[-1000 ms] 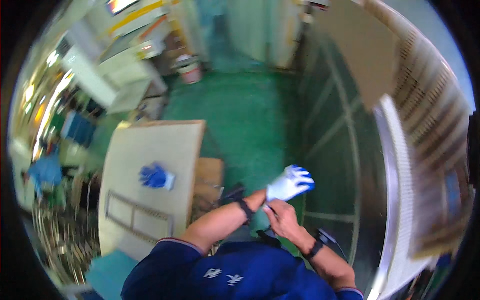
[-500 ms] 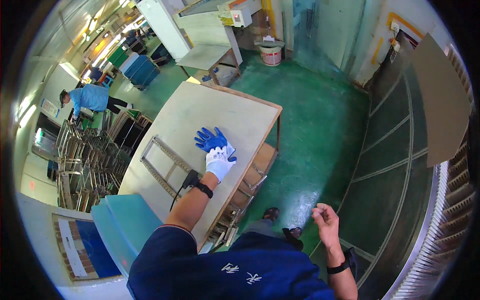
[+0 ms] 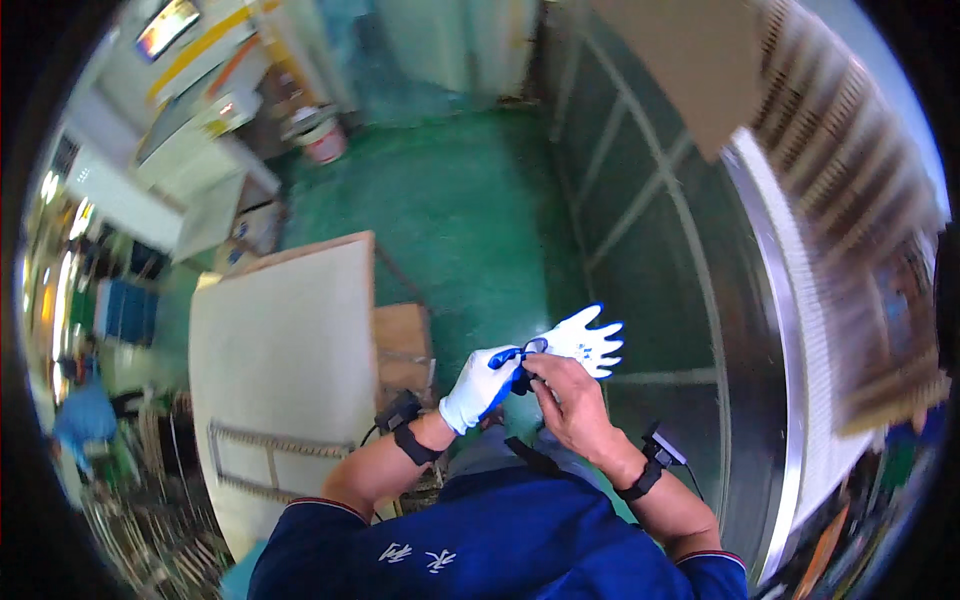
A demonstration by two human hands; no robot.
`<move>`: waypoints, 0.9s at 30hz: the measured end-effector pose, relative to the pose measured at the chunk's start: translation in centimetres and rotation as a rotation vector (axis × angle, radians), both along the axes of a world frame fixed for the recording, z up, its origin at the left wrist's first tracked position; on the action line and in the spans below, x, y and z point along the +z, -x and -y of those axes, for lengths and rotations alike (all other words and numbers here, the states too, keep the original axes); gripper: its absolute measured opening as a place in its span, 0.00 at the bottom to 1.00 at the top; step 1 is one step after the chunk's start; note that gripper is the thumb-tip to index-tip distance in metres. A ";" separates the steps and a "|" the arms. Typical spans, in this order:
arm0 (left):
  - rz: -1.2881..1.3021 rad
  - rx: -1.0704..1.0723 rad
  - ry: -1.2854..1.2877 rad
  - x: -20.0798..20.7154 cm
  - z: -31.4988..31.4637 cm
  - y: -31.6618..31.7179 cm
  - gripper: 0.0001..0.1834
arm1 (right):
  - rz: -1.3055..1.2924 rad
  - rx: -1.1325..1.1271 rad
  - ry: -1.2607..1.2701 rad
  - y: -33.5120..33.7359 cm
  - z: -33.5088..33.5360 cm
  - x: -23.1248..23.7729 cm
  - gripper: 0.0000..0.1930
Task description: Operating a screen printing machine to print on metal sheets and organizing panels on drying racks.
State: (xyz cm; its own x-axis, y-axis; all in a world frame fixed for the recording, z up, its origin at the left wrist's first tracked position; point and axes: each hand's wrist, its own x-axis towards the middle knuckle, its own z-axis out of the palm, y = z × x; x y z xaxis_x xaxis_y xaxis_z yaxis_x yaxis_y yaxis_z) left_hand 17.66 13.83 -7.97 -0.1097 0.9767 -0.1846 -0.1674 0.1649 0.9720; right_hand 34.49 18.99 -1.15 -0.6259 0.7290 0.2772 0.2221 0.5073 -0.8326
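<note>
Head view: keep the cuff evenly spread and untwisted. Your gloved left hand [image 3: 482, 388] and bare right hand [image 3: 572, 402] both have fingertips pinched at the cuff of the loose white glove [image 3: 580, 342], held over the green floor [image 3: 450, 220], beyond the table's [image 3: 285, 330] right edge. Its blue-tipped fingers point right, long axis crosswise, tilting slightly away from you.

The place looks like a factory workshop: a green-painted floor [image 3: 450, 215] spreads beside a wood-edged worktable [image 3: 285, 330] bearing a slotted metal frame [image 3: 271, 466]. Blurred metal racks [image 3: 150, 505] crowd the left near a blue-clad co-worker [image 3: 85, 415]; toothed strips [image 3: 825, 170] line the right; the wearer handles a coated work glove [image 3: 583, 342].
</note>
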 end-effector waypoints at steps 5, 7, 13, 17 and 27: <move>-0.499 -0.214 -0.414 0.9 -2.1 -8.1 0.13 | 0.110 -0.395 0.071 -8.2 2.8 -0.3 0.09; -0.525 -0.307 -0.473 1.7 -2.2 -11.2 0.14 | 0.127 -0.541 0.118 -11.0 4.4 -0.7 0.09; -0.625 -0.514 -0.664 0.6 -1.0 -18.6 0.14 | 0.050 -0.780 0.238 -17.7 9.7 -3.5 0.09; -0.710 -0.674 -0.622 -0.5 0.5 -23.1 0.10 | -0.014 -0.884 0.226 -21.7 13.0 -4.7 0.09; -0.819 -0.974 -0.757 -0.1 6.1 -32.1 0.12 | 0.556 -0.820 0.262 -30.1 21.9 -6.8 0.11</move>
State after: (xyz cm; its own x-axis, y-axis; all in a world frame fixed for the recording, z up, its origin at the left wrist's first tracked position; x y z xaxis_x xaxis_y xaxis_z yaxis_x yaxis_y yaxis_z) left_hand 49.79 7.73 -8.04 0.8099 0.5588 0.1784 0.3338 -0.6892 0.6431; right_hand 64.58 -2.91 -7.99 0.1011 0.9863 -0.1301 0.8072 -0.1578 -0.5687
